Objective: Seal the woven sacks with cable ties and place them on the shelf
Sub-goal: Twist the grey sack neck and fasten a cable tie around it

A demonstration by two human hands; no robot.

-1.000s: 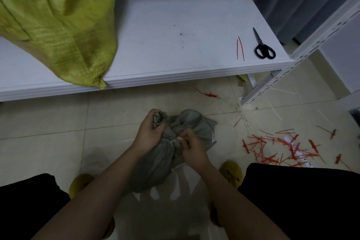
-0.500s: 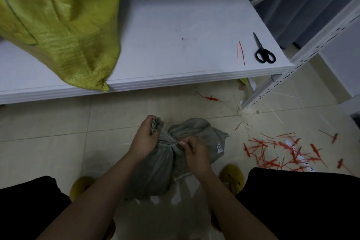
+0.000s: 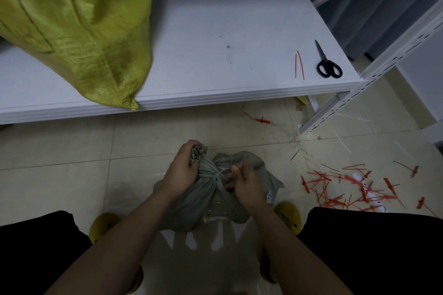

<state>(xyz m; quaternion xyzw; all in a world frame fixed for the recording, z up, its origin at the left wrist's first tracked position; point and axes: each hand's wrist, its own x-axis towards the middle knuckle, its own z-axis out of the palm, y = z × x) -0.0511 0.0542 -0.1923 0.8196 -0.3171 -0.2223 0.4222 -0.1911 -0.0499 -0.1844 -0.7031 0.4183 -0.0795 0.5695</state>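
A grey woven sack (image 3: pixel 203 196) lies on the tiled floor between my knees. My left hand (image 3: pixel 182 170) grips its bunched neck, with the gathered top poking out above my fist. A white cable tie (image 3: pixel 219 172) circles the neck just right of that hand. My right hand (image 3: pixel 242 181) pinches the tie's end beside the neck. A big yellow-green woven sack (image 3: pixel 79 29) rests on the left part of the white shelf (image 3: pixel 215 31), its corner hanging over the front edge.
Black scissors (image 3: pixel 327 64) and two red cable ties (image 3: pixel 299 64) lie at the shelf's right front corner. Several cut red tie pieces (image 3: pixel 347 187) litter the floor to my right, and one (image 3: pixel 257 118) lies under the shelf edge. A white upright (image 3: pixel 374 72) stands at the right.
The grey sack has shifted a little right and nearer to me. My right hand has drawn the white tie outward from the neck. My left hand keeps its grip.
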